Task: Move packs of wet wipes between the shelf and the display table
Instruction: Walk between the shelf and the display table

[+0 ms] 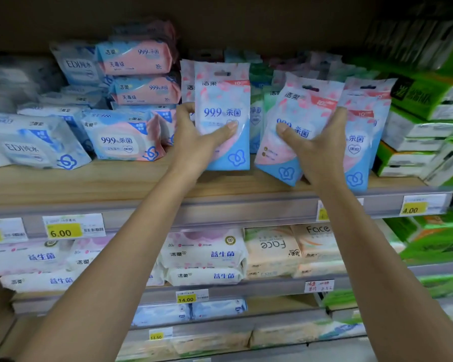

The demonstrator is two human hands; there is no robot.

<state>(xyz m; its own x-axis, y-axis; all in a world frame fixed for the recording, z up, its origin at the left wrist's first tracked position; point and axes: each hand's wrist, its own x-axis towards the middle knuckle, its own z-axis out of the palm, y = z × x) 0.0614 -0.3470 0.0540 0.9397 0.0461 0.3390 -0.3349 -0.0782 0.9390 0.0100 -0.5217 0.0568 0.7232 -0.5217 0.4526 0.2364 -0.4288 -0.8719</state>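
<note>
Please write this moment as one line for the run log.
left grip: holds upright wipes pack | right grip: holds tilted wipes pack | place: front of wooden shelf

Top shelf [115, 184]: wooden board, grey rail [220, 209] along the front edge.
Rail: price tags [63, 229] with yellow fields.
Left section: blue-white packs [37, 147] lying flat, overlapping.
Centre-left: pink-blue pack [120, 139] lying flat, pink packs [141, 74] stacked behind it.
Centre: upright pack [222, 100] standing on end, similar packs behind.
Centre-right: tilted pack [301, 111], lower corner at the board.
Right end: green bundles [416, 121], stacked.
</note>
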